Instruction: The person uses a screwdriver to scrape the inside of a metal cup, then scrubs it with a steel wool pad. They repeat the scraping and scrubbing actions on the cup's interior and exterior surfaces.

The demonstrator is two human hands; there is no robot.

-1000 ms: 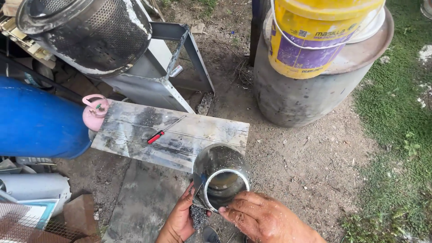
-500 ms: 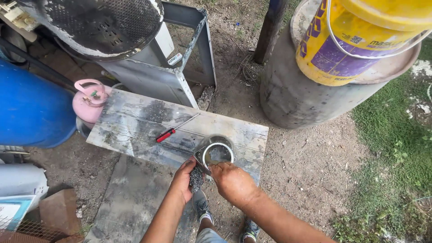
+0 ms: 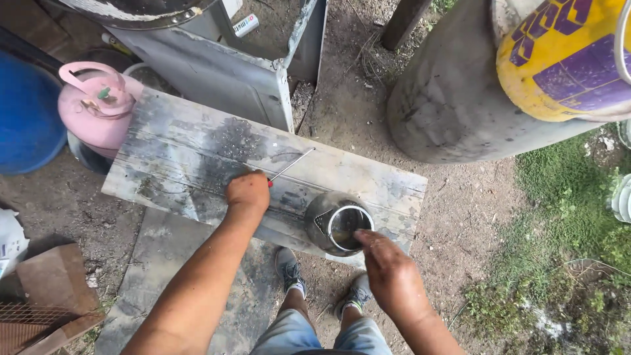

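Note:
A weathered grey board [image 3: 190, 158] lies across supports in front of me. On its right end stands a round metal pot [image 3: 337, 223], open top up. My right hand [image 3: 388, 266] rests with its fingertips on the pot's near rim. My left hand [image 3: 248, 191] is closed over the red handle of a screwdriver [image 3: 291, 164], whose thin metal shaft points up and right along the board.
A pink gas cylinder [image 3: 98, 108] and a blue drum [image 3: 26, 115] stand at the left. A grey metal box [image 3: 223, 62] sits behind the board. At the right, a large grey drum [image 3: 447, 98] carries a yellow and purple bucket [image 3: 565, 59]. My shoes [image 3: 289, 269] show below.
The pot went from held up near the camera down onto the board's right end. My left hand left the pot and moved left onto the screwdriver. The view shifted closer.

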